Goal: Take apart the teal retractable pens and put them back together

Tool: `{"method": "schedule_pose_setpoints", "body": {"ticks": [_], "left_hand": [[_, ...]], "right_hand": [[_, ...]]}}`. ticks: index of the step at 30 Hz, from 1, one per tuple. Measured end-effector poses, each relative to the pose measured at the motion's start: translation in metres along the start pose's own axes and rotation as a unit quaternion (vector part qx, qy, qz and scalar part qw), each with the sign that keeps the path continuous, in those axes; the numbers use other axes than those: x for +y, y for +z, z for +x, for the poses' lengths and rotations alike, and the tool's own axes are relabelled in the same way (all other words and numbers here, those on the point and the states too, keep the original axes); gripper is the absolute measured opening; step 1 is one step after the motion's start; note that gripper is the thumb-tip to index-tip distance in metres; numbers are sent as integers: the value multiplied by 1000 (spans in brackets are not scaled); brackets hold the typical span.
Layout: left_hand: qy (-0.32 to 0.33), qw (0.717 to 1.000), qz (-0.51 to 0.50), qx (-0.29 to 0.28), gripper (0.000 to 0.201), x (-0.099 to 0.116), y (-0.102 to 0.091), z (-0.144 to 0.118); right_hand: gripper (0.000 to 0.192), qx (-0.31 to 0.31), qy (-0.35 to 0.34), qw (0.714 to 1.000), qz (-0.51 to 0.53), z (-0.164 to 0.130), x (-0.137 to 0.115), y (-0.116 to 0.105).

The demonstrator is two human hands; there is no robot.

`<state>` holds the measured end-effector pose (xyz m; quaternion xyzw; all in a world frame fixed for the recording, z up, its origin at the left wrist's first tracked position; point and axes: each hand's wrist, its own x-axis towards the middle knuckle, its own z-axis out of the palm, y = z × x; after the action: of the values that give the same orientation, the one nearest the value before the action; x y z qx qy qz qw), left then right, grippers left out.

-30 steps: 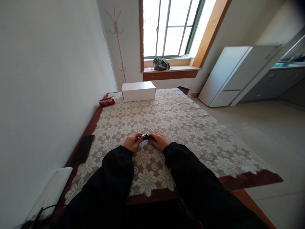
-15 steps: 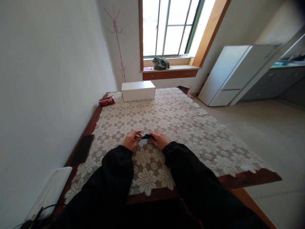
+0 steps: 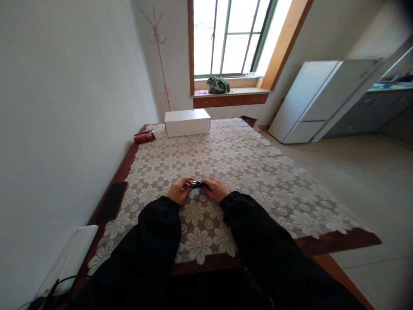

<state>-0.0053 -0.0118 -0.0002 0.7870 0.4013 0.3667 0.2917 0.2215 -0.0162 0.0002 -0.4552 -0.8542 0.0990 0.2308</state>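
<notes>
- Since the frame a second back, almost nothing has moved: both hands sit at the same spot on the tablecloth (image 3: 245, 172), with only a slight shift of view. Reads as fine fiddling in place, not a carry or a put-down.
- Room: white wall along the table's left edge, window (image 3: 230, 36) beyond the far edge, grey bag (image 3: 217, 85) on the sill, white fridge (image 3: 318, 97) off to the right, tiled floor.
- Table (image 3: 338, 242): dark wood, floral lace cloth over most of it; wood bare along left and near edges.
- White box (image 3: 187, 122) at far edge; red packet (image 3: 144, 137) at far-left corner.
- Black phone (image 3: 112, 206) flat on left edge.
- Left hand (image 3: 177, 191) and right hand (image 3: 218, 189): fingers curled, each pinching one end of the dark bundle.
- Dark bundle (image 3: 196, 185): small, slim, dark with glints; held between the hands, mid-width, nearer the near edge; exact item too small to tell.
</notes>
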Motion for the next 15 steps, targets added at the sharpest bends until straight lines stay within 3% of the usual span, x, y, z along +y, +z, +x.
{"method": "schedule_pose_setpoints", "body": {"ticks": [15], "left_hand": [[-7, 1000, 22, -2, 31, -2, 1, 0]], "right_hand": [[30, 2, -1, 1000, 0, 0, 1, 0]]}}
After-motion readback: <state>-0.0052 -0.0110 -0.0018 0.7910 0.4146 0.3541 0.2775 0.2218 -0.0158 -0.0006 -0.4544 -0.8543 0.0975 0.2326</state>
